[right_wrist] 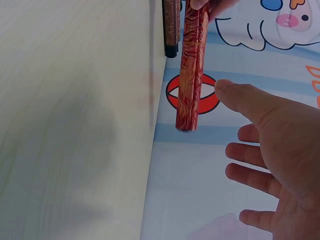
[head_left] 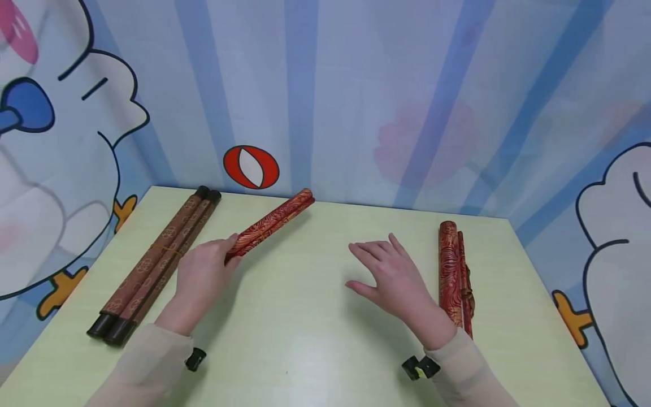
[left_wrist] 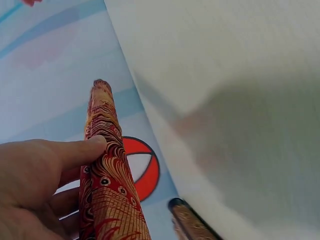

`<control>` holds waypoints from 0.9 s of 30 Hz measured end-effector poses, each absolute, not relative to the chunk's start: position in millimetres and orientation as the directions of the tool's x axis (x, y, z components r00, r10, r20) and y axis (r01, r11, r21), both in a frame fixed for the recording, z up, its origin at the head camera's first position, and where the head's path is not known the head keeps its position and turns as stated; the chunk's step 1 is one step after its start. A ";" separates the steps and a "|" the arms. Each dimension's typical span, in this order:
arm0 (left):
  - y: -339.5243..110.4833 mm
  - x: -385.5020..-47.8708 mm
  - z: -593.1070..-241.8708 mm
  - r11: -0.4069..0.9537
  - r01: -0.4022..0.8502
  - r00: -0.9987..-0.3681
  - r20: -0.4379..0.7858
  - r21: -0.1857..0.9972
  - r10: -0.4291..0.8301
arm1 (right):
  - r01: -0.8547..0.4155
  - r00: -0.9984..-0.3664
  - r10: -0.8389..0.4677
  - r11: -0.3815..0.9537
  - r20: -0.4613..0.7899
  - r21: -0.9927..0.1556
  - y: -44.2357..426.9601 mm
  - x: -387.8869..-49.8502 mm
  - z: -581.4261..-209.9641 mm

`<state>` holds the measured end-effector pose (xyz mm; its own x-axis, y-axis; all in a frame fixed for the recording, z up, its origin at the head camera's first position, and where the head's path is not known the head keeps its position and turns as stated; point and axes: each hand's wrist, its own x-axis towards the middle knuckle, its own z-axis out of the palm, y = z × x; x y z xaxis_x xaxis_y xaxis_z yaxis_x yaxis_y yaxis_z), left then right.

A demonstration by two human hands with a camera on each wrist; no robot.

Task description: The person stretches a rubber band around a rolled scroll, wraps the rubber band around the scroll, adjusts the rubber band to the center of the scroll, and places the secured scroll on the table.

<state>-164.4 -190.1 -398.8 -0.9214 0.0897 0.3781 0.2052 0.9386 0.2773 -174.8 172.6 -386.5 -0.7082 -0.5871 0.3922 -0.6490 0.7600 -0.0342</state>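
In the head view the left hand (head_left: pixel 205 274) grips the near end of a red and gold patterned roll (head_left: pixel 272 223), which points up and to the right above the table. The left wrist view shows the thumb of the left hand (left_wrist: pixel 37 175) lying along the patterned roll (left_wrist: pixel 112 175), fingers curled round its far side. Apart from it, the right hand (head_left: pixel 394 277) hovers over the table with fingers spread and nothing in them. In the right wrist view the right hand (right_wrist: pixel 280 145) is beside the roll (right_wrist: pixel 192 70), not touching it.
Two long brown rolls with black ends (head_left: pixel 157 260), bound by a thin band, lie at the table's left. Another red patterned roll (head_left: pixel 450 271) with a thinner tied one (head_left: pixel 465 282) lies at the right, partly behind the right forearm. A printed curtain (head_left: pixel 335 102) stands behind the table (head_left: pixel 305 339).
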 end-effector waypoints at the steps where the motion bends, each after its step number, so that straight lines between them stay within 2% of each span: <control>1: -193.0 -164.8 -400.3 0.939 0.188 -0.928 0.365 0.289 0.073 | -0.640 -0.720 -0.582 0.768 0.378 -0.038 174.7 -174.2 -387.4; 6: -209.0 -165.3 -405.4 0.937 0.093 -0.952 0.306 0.337 -0.015 | -0.605 -0.763 -0.556 0.794 0.330 -0.061 184.8 -169.7 -390.2; 13: -224.3 -159.8 -412.3 0.932 -0.039 -0.963 0.235 0.360 -0.131 | -0.580 -0.789 -0.535 0.811 0.302 -0.079 196.7 -162.2 -395.2; 18: -227.3 -154.2 -419.6 0.929 -0.086 -0.961 0.216 0.361 -0.173 | -0.549 -0.815 -0.505 0.830 0.285 -0.097 207.7 -151.9 -398.6; 27: -225.4 -148.1 -420.3 0.925 -0.174 -0.964 0.132 0.337 -0.229 | -0.547 -0.814 -0.498 0.830 0.300 -0.109 218.2 -142.9 -401.8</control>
<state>-148.1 -225.4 -420.3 -0.9644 -0.2291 0.1320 -0.1736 0.9252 0.3374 -142.9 218.2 -401.8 -0.8139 -0.4976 0.2999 -0.5473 0.8299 -0.1085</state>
